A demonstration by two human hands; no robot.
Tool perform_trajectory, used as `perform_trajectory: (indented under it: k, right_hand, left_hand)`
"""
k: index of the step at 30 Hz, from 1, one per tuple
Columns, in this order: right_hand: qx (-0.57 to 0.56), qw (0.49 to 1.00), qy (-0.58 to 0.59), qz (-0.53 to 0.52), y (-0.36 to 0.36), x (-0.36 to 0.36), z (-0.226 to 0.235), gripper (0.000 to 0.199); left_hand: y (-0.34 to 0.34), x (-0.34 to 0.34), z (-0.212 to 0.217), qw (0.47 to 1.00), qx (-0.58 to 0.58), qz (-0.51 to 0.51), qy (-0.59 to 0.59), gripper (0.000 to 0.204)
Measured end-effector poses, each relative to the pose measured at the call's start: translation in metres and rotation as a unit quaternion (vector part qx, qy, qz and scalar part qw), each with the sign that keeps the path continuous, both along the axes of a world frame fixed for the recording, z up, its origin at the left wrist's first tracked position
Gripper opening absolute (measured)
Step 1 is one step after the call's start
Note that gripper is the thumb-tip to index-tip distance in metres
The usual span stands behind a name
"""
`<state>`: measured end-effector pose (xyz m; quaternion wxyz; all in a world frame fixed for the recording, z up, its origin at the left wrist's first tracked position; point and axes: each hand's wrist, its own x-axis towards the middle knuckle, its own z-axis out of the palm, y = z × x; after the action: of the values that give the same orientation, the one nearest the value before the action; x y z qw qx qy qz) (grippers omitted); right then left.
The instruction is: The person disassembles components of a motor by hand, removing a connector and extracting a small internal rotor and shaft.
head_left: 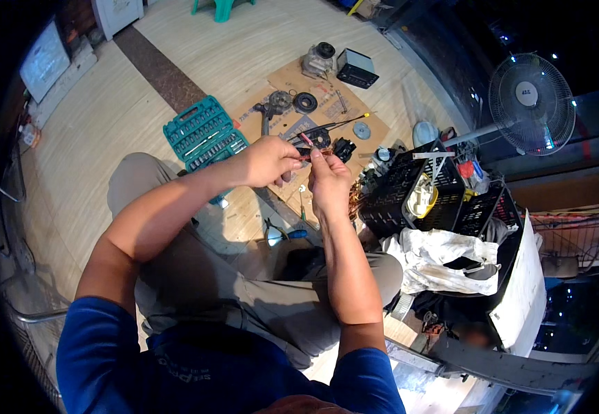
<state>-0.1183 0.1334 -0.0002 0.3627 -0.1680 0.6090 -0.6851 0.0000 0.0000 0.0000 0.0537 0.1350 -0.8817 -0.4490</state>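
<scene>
My left hand (268, 162) and my right hand (327, 176) meet in front of me, fingertips close together. Both pinch a thin reddish wire (306, 155) between them. A short pink end of it sticks up above the fingers. I sit on the floor with my knees bent under my forearms. Just beyond the hands lies a small black part with dark wires (337, 146) on a sheet of cardboard (375, 131).
A teal socket set case (203, 134) lies open on the wooden floor at left. Grinder parts, discs and a black box (357, 67) rest on the cardboard. Black crates (410, 196), white cloth (437, 259) and a standing fan (531, 103) are at right. Blue-handled pliers (286, 233) lie near my knee.
</scene>
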Motion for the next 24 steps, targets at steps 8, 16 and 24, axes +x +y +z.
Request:
perform_trajectory:
  k: [8,16,24]
  right_hand:
    - [0.003,0.997,0.010,0.073,0.000,0.009,0.012,0.023]
    - [0.032,0.998,-0.017,0.052,0.002,0.003,0.007,0.021]
    - [0.013,0.999,-0.002,0.033,0.002,0.005,0.010,0.018]
  left_hand:
    - [-0.007,0.013,0.011,0.847,0.530,0.014,-0.037,0.027]
    - [0.006,0.006,0.010,0.995,-0.016,0.085,0.050,0.020]
    - [0.009,0.005,0.016,0.996,0.055,0.053,0.039,0.024]
